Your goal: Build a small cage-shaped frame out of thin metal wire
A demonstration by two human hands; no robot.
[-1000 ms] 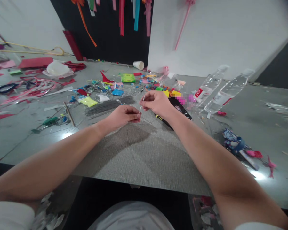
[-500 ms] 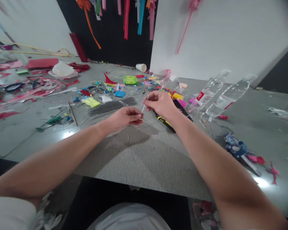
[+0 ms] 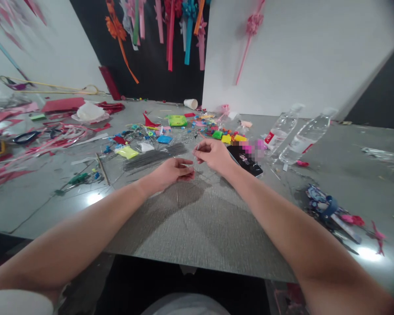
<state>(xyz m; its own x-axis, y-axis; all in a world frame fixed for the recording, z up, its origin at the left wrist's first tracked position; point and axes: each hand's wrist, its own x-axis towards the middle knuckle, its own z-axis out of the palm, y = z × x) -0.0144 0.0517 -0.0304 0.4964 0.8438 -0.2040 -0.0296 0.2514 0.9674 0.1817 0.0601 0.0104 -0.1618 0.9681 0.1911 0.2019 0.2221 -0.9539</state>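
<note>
Mid-threading, by the look of it — left hand [image 3: 174,170] and right hand [image 3: 212,154] both pinched shut on a thin silvery wire [image 3: 188,165] just above the grey table [image 3: 197,227]; next called for steady fingertip alignment.

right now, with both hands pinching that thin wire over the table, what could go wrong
The thin wire pinched between the left hand and right hand could slip and vanish among the bundle of wires. The right forearm might nudge the phone or roll the water bottles.
</note>
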